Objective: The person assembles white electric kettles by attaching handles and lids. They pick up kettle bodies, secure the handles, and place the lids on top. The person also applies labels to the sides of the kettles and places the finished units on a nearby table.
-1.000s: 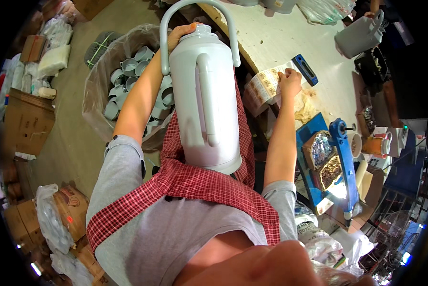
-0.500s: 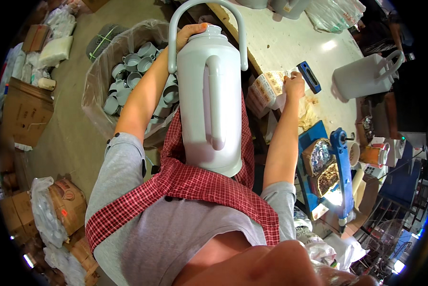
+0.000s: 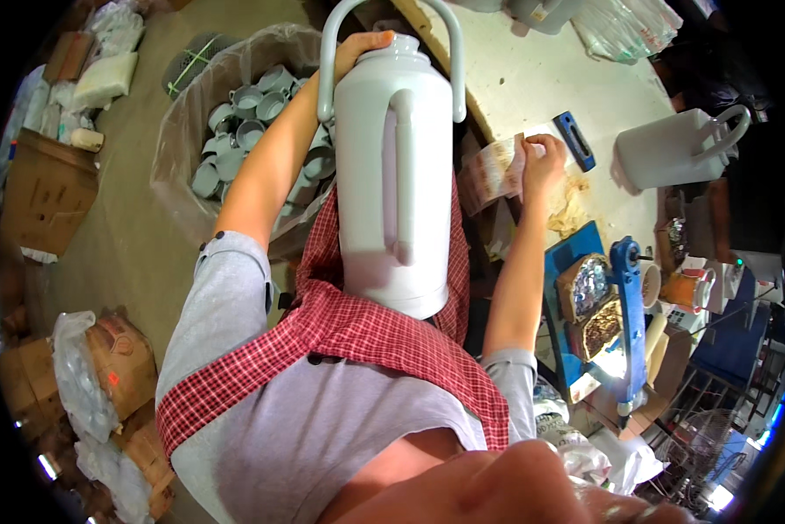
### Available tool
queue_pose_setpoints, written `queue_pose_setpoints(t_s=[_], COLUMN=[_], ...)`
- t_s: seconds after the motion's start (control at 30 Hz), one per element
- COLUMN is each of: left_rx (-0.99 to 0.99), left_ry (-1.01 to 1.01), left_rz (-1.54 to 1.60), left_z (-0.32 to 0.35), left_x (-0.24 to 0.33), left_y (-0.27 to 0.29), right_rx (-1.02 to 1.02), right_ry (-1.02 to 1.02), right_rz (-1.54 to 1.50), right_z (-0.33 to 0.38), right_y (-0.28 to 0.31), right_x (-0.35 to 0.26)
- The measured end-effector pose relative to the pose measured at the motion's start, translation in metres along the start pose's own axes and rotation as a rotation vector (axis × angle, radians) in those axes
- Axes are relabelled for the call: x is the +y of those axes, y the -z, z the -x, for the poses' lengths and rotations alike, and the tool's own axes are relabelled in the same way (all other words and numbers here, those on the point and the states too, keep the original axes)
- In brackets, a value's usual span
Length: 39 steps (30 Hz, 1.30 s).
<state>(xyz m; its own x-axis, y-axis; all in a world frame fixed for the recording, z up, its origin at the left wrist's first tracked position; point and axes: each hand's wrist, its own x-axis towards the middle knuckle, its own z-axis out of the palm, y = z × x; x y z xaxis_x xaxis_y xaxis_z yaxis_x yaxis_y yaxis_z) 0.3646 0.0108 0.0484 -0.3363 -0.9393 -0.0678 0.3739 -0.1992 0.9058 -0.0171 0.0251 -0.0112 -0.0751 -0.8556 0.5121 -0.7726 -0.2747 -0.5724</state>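
Observation:
A tall pale grey thermos jug leans upright against my red checked apron, its long side handle facing me and its hoop carrying handle raised over the neck. My left hand is wrapped round the jug's neck from behind; most of its fingers are hidden. At the table's edge, my right hand pinches the end of a strip of printed labels. The strip is smeared by motion and hangs partly over the edge. Just beyond that hand lies a blue flat tool with a dark slot.
On the left, a plastic-lined bin holds many grey cups. Another grey jug lies on the white table. Near my right forearm stands a blue lever press. Cardboard boxes and plastic bags line the left floor.
The jug appears slightly farther right and higher in view. My right hand has shifted a little, its fingers closer together on the label strip, which has become blurred.

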Motion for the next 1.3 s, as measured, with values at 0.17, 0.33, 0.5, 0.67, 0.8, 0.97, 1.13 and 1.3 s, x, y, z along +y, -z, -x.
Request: queue_pose_setpoints(t_s=[0.17, 0.33, 0.5, 0.67, 0.8, 0.97, 1.13, 1.3], left_rx=[-0.066, -0.022, -0.064, -0.109, -0.078, -0.089, -0.089, -0.161], left_ry=[-0.061, -0.043, -0.071, -0.119, -0.135, -0.148, -0.172, -0.172], left_rz=[0.088, 0.108, -0.003, -0.008, -0.013, 0.016, 0.009, 0.047], left_z=[0.013, 0.007, -0.004, 0.000, -0.003, 0.001, 0.005, -0.004], left_x=[0.009, 0.008, 0.011, 0.009, 0.005, 0.008, 0.009, 0.007], left_y=[-0.001, -0.018, -0.022, -0.016, -0.005, -0.013, -0.013, -0.009], right_rx=[-0.440, -1.093, -0.936, -0.900, -0.966, -0.992, -0.970, -0.925], right_ry=[-0.409, -0.487, -0.363, -0.344, -0.367, -0.386, -0.313, -0.310], right_rz=[-0.754, -1.023, -0.699, -0.659, -0.802, -0.793, -0.687, -0.644], right_z=[0.083, 0.122, 0.122, 0.123, 0.118, 0.117, 0.116, 0.119], right_y=[0.143, 0.162, 0.136, 0.130, 0.123, 0.122, 0.121, 0.123], right_x=[-0.106, -0.146, -0.166, -0.173, -0.161, -0.163, -0.169, -0.172])
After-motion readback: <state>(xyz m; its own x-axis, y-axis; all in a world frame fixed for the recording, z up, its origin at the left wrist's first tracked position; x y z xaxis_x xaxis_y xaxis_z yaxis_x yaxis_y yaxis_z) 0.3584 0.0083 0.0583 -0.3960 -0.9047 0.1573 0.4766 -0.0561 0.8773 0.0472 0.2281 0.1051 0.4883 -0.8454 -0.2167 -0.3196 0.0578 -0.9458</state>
